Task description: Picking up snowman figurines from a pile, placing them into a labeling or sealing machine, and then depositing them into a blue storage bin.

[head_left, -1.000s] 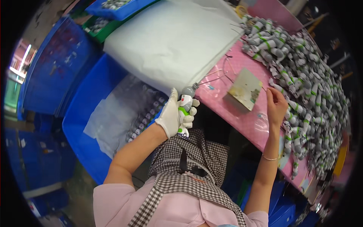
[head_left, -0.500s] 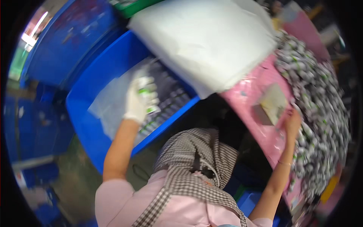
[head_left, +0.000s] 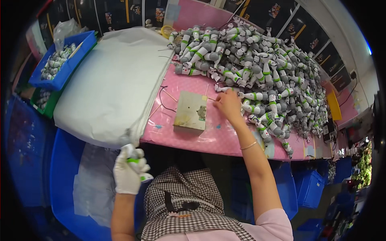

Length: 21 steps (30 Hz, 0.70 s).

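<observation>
My left hand [head_left: 128, 172], in a white glove, is closed around white-and-grey toy arms [head_left: 132, 160] with green bands, beside the near edge of the white sheet stack. Blur and the glove hide how many it holds. My bare right hand [head_left: 230, 106] reaches over the pink table to the near edge of a large pile of similar toy arms [head_left: 261, 68]. Its fingers are curled at one toy arm [head_left: 222, 88] lying at the pile's edge. Left of that hand a worn metal block [head_left: 190, 110] rests on the pink cover.
The stack of white sheets [head_left: 108, 80] covers the table's left side. Below it stands a large blue bin [head_left: 60, 180] with a translucent sheet [head_left: 94, 182] inside. A blue tray [head_left: 86, 46] of small parts sits far left on a green crate [head_left: 42, 108]. Thin wires [head_left: 163, 100] lie near the block.
The view has swung from the blue bin toward the table. My left hand has come out from over the bin, still holding toy arms. My right hand remains at the pile's edge.
</observation>
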Available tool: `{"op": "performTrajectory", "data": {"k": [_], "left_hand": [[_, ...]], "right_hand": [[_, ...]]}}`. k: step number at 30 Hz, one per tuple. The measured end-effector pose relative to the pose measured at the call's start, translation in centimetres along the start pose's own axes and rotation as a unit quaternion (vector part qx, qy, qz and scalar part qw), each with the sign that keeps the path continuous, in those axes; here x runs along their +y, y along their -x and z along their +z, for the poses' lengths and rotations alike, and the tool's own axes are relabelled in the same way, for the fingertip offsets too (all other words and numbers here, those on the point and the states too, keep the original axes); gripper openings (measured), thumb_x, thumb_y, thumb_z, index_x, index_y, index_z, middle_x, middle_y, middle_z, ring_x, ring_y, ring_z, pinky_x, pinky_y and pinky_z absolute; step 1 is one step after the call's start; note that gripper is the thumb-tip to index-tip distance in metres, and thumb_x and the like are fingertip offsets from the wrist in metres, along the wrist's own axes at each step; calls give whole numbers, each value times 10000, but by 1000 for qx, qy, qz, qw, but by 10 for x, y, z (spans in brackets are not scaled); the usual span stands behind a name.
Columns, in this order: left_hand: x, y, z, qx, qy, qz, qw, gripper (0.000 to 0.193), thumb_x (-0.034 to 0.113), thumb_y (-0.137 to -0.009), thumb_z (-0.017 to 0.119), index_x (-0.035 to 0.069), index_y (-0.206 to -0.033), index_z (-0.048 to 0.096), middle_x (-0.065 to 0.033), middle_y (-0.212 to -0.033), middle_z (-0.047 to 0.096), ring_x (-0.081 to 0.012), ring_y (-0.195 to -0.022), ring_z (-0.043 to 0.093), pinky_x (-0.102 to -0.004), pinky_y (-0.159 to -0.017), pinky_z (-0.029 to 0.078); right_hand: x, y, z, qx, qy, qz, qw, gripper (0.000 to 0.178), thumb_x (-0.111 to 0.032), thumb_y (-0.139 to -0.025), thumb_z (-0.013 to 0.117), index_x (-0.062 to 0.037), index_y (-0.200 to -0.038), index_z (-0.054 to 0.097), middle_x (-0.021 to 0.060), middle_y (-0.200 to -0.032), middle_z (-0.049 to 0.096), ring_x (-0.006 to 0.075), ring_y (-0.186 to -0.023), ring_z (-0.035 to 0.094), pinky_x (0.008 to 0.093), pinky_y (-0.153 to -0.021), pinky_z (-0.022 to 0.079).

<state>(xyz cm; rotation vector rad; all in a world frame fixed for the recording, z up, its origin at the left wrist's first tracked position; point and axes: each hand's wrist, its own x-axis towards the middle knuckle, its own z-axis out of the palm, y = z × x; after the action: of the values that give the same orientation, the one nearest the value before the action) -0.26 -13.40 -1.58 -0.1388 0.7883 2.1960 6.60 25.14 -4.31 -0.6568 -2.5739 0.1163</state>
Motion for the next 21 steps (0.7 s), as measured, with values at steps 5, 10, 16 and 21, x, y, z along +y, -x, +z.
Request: {"op": "performTrajectory", "data": {"k": [5, 10, 16, 21], "left_hand": [[-47, -4, 53, -87, -3, -120, 989, 314, 141, -844, 569, 65, -1138, 489, -58, -874, 561, -138, -593, 483, -289, -540, 380], [-88, 9, 31, -28, 6, -159, 987, 345, 126, -834, 579, 57, -1163, 503, -53, -861, 582, -119, -544, 411, -267, -506, 329], [-113, 16, 52, -51, -36, -208, 976, 334, 226, -908, 501, 44, -1186, 468, -67, -826, 562, -145, -543, 451, -282, -505, 355], [-115, -13, 33, 14, -34, -270, 962, 261, 207, -921, 484, 42, -1123, 489, -27, -732, 524, -78, -416, 339, -223, -404, 280]], "right_hand": [[-15, 2, -12, 80, -69, 72, 992, 159, -209, -763, 661, -59, -811, 637, 114, -833, 588, 305, -837, 552, 441, -704, 407], [-27, 19, -18, 107, -21, 24, 994, 181, -220, -755, 679, -99, -881, 634, 83, -937, 561, 282, -899, 516, 424, -746, 391], [-8, -3, 16, 27, 150, 84, 985, 247, -282, -799, 637, -46, -870, 623, 100, -949, 566, 268, -928, 517, 429, -762, 393], [-57, 55, -60, 121, -355, 42, 926, 98, -14, -789, 608, -8, -887, 613, 103, -814, 605, 244, -727, 592, 298, -666, 462]]}}
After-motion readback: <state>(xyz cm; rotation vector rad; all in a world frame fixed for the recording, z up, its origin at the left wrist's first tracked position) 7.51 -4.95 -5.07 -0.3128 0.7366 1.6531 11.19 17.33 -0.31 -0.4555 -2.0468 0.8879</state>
